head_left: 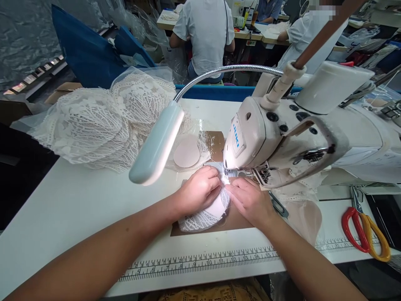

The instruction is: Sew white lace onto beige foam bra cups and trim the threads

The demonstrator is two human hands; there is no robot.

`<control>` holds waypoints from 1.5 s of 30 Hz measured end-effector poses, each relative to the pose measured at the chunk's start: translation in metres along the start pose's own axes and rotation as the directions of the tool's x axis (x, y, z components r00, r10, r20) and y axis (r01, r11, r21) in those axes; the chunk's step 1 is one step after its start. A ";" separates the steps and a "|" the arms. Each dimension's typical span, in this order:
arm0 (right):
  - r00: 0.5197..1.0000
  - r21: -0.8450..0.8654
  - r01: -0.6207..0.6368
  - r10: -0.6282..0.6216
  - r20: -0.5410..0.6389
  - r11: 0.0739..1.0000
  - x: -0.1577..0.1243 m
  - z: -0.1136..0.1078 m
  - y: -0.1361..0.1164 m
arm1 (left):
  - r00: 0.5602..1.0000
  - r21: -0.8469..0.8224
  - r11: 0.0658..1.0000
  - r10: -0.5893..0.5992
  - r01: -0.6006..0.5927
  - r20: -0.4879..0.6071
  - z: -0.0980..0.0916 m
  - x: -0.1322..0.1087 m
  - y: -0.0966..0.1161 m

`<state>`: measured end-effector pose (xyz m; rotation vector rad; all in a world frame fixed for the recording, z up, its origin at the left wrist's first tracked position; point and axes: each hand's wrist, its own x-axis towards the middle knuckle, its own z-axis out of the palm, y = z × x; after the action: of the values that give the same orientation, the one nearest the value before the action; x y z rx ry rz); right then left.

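My left hand [199, 190] lies curled on a white lace piece [203, 215] with a pale pink cup under it, pressing it to the table just before the needle of a white sewing machine [282, 133]. My right hand [249, 200] pinches the same piece's edge at the presser foot, fingers pressed together. The needle area is washed out by bright light, so the stitch point is hard to see.
A gooseneck lamp [156, 144] hangs over the table at left of the machine head. A heap of lace cups [100, 121] lies at the far left, and one pink pad [187, 152] behind my hands. Red-and-yellow scissors [365, 228] rest at right. A ruler strip [203, 261] runs along the front edge. Other people sit at benches behind.
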<state>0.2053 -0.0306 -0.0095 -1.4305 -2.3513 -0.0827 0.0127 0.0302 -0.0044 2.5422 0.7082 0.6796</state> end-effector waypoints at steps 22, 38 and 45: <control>0.985 -0.020 -0.093 0.095 0.141 0.995 0.003 0.006 0.001 | 0.999 0.197 0.980 0.014 -0.007 -0.035 -0.006 0.008 -0.007; 0.987 0.052 -0.116 0.109 0.115 0.992 -0.008 -0.003 0.000 | 0.955 0.177 0.947 0.236 -0.267 0.177 -0.014 0.002 -0.003; 0.986 -0.028 -0.100 0.103 0.130 0.995 -0.006 -0.005 -0.004 | 0.964 0.159 0.962 0.194 -0.224 0.185 -0.014 0.001 -0.004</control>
<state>0.2055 -0.0385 -0.0066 -1.6086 -2.3815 0.0149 0.0047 0.0375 0.0055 2.8276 0.4649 0.4777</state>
